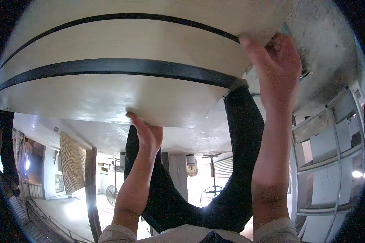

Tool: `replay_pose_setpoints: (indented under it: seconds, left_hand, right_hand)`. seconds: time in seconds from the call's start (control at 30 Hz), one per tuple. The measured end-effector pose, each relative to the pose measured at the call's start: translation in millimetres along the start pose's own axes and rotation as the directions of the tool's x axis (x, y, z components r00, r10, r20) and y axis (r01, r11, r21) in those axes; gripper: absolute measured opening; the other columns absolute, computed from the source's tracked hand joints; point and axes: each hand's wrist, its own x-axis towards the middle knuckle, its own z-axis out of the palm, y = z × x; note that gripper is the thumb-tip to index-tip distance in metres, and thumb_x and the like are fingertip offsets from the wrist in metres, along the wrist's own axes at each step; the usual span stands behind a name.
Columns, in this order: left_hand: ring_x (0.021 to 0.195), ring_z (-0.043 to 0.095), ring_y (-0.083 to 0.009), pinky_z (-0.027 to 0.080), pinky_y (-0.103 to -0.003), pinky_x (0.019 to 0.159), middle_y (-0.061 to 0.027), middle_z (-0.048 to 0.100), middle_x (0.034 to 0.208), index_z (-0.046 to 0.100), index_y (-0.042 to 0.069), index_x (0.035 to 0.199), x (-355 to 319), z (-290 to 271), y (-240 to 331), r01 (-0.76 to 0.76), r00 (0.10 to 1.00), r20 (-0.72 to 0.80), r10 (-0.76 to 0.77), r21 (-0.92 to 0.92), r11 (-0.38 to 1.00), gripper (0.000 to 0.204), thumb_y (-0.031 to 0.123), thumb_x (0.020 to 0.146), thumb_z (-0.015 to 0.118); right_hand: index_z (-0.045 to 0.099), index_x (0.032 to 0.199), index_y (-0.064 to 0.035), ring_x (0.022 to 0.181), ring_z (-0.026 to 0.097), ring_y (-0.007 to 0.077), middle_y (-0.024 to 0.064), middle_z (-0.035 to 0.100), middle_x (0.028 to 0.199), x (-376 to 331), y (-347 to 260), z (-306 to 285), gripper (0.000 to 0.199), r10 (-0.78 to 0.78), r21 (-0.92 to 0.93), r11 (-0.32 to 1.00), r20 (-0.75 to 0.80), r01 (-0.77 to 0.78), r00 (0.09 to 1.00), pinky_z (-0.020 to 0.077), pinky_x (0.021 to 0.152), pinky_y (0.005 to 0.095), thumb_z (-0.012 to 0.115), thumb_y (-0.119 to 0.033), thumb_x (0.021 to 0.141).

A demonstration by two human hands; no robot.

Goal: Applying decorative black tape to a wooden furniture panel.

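Observation:
A large pale board [109, 95] with a glossy face spreads across the upper half of the view. Two dark strips, a thin far strip [150, 17] and a wider near strip [121, 66], run along it from left to right. My left hand [149, 135] grips the board's near edge, thumb on top and fingers hidden underneath. At the right end, by the far strip's end, my right hand [278, 60] is closed on the board's edge. Its thumb lies against the edge and its fingers are curled, slightly blurred.
My dark-trousered legs [243, 129] are spread beneath the board. A metal-framed rack [332, 158] stands at right, near a stained grey surface [324, 44]. Leftward are a patterned panel [72, 162], a post [92, 194] and a dark shape [7, 141] at the rim. Fans [211, 196] show behind.

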Motion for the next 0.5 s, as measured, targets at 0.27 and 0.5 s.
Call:
replay_pose_setpoints:
  seconds: [0.27,0.5]
  left_hand:
    - [0.136,0.039,-0.017,0.031,-0.038,0.115,-0.0001,0.044,0.147,0.038,0.017,0.148,-0.6,1.0,0.6,0.004,0.999,-0.041,-0.005,-0.033,0.999,0.089,0.08,0.086,0.042]
    - [0.134,0.042,-0.0166,0.034,-0.037,0.112,0.0005,0.045,0.146,0.04,0.017,0.147,0.0,0.3,3.4,0.019,1.0,0.007,-0.019,-0.03,0.999,0.085,0.078,0.088,0.041]
  right_hand:
    - [0.064,0.091,0.0,0.065,0.059,0.0102,0.0045,0.066,0.076,-2.2,3.8,1.6,0.037,-0.019,0.032,0.999,-0.042,0.02,0.999,0.0478,0.06,0.0271,0.082,-0.03,0.079]
    - [0.063,0.106,0.0008,0.085,0.061,0.0109,0.0061,0.068,0.094,-1.6,-3.1,-1.6,0.04,0.036,-0.056,0.998,0.03,-0.034,0.999,0.0478,0.081,0.0247,0.08,-0.027,0.082]
